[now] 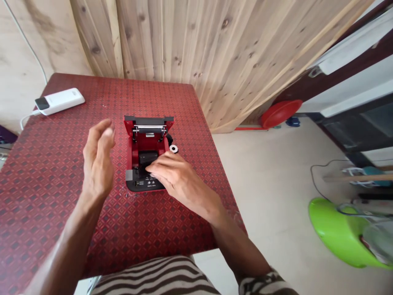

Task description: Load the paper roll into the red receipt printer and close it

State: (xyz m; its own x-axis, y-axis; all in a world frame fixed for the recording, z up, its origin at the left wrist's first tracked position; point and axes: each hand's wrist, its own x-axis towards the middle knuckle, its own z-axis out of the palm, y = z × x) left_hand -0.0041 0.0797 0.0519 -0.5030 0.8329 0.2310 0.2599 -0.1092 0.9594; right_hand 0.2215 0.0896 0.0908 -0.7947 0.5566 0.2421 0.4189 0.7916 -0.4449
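A small red and black printer [132, 153] stands on the table with its lid [149, 123] raised, showing the bay inside. A dark, shiny black part [147, 157] sits in the bay. My right hand [178, 176] reaches over the printer's right front, fingers bent together and fingertips down at the black part. What they pinch, if anything, is hidden. To the left of the printer, my left hand [100, 159] is raised, fingers loosely bent and apart, holding nothing. A small white paper roll [173, 148] with a dark core shows at the printer's right side.
A white power bank [61, 100] with a cable lies at the back left of the red patterned table [172, 229]. Wood panelling [172, 41] rises behind it. On the floor to the right are a green plastic item [334, 229], cables and a red basin [281, 112].
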